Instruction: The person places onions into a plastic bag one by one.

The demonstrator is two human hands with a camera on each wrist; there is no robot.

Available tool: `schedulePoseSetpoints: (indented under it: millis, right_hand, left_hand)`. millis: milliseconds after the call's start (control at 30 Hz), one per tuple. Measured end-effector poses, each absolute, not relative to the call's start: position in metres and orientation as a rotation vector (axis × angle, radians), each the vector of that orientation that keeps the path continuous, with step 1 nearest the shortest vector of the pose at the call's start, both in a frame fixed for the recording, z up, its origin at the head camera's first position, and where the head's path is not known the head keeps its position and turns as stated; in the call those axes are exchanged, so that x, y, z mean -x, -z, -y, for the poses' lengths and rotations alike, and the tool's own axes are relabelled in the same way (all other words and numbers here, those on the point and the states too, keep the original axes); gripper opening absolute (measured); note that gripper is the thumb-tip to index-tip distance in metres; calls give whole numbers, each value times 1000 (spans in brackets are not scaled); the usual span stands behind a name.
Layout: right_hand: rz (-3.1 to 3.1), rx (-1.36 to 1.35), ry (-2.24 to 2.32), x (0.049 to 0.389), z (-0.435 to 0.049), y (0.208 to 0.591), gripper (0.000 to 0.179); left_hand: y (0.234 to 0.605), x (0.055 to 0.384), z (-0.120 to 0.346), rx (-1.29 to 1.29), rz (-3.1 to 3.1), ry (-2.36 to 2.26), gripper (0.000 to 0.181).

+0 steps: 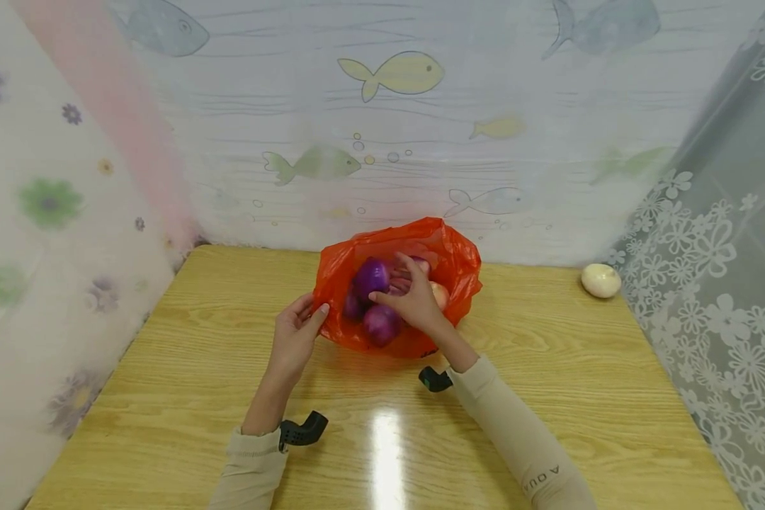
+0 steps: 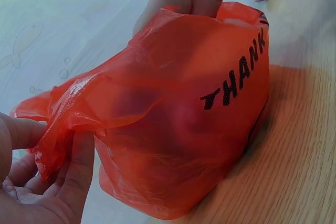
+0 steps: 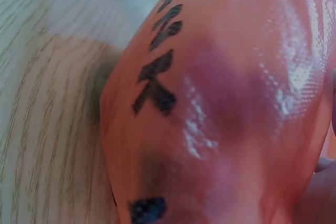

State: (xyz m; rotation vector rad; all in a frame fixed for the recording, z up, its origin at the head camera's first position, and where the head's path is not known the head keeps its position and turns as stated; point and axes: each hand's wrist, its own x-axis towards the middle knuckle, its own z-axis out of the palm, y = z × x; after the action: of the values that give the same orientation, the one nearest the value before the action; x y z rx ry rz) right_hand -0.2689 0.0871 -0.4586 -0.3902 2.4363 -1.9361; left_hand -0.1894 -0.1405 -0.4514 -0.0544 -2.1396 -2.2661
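A red plastic bag (image 1: 462, 273) with black lettering stands open-mouthed at the back of the table. Inside it lie several purple onions (image 1: 382, 324) and a paler, yellowish onion (image 1: 440, 295). My left hand (image 1: 295, 333) pinches the left side of the bag's rim between thumb and fingers; the gathered plastic shows in the left wrist view. My right hand (image 1: 417, 301) reaches into the mouth from the right, thumb and fingers spread apart among the onions. Its thumb is beside a purple onion, and I see nothing gripped. In the right wrist view, the bag wall hides most of the contents.
A pale, whitish onion (image 1: 601, 281) sits alone at the table's back right corner. The wooden table (image 1: 185, 368) meets a fish-print curtain (image 1: 395, 142) behind the bag. Dark camera mounts (image 1: 304, 429) stick out from both wrists.
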Motion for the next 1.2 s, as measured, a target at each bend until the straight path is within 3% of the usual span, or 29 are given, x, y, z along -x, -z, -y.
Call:
schedulePoseSetpoints:
  millis: [267, 633, 1200]
  right_hand:
    - [-2436, 452, 1980, 258, -97, 447, 83]
    - [-2247, 704, 2330, 239, -114, 424, 51]
    - [-2366, 701, 2534, 231, -175, 415, 40]
  left_hand:
    - [451, 189, 138, 66, 2137, 2242, 40]
    - [452, 190, 140, 54, 2152, 2255, 40]
    - [452, 189, 138, 67, 2157, 2239, 39]
